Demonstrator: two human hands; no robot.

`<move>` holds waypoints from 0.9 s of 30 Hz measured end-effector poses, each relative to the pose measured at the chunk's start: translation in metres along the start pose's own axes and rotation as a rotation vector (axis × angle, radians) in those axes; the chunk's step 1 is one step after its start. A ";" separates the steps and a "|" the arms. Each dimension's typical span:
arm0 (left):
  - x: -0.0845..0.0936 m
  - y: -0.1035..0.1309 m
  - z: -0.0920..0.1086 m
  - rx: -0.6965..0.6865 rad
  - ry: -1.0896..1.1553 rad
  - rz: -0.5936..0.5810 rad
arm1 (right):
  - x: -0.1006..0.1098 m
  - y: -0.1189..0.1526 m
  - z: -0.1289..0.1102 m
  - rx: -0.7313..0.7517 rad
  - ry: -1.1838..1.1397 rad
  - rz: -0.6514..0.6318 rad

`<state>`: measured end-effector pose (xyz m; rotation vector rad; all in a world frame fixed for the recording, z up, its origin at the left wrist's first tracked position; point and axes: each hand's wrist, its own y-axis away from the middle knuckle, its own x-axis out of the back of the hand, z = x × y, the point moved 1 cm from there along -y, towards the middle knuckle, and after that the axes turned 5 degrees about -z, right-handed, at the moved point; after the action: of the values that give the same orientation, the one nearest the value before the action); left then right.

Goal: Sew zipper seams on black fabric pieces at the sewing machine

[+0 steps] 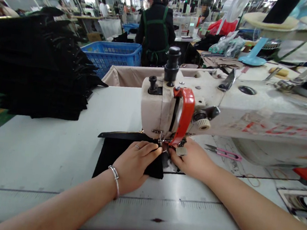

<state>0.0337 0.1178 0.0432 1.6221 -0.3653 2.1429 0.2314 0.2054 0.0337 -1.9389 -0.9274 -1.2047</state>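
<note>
A black fabric piece (107, 154) lies on the sewing machine's bed, its right end under the presser foot area. A long black strip with a zipper-like metallic edge (120, 136) runs along its far side. My left hand (134, 161), with a ring and a silver bangle, rests on the fabric, thumb and forefinger together at its edge just left of the needle. My right hand (193, 158) is close to the needle's right side, its fingers bent together and partly hidden behind the machine head (157, 108) and orange guard (185, 115). What they pinch is hidden.
Pink-handled thread snips (228, 154) lie right of my right hand. A tall stack of black fabric pieces (36, 68) stands at the table's left. Beyond are a blue basket (116, 51), a beige cloth-lined bin (132, 76) and a person (156, 26) facing away.
</note>
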 end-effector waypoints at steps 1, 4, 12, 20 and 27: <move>0.000 0.000 0.000 0.006 -0.001 -0.002 | 0.000 0.002 0.001 -0.014 -0.017 0.021; 0.001 -0.001 0.000 0.013 0.001 -0.008 | 0.003 0.008 0.006 -0.168 -0.059 0.249; 0.003 0.000 0.001 0.006 0.000 -0.006 | 0.005 0.012 0.011 -0.262 -0.032 0.505; 0.000 0.002 0.001 -0.024 -0.005 0.008 | 0.003 0.012 0.013 -0.267 -0.053 0.528; 0.000 0.002 -0.001 -0.032 -0.014 0.007 | 0.009 0.015 0.017 -0.293 -0.177 0.413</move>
<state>0.0315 0.1169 0.0431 1.6216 -0.4085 2.1208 0.2543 0.2132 0.0336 -2.3545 -0.4112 -0.9760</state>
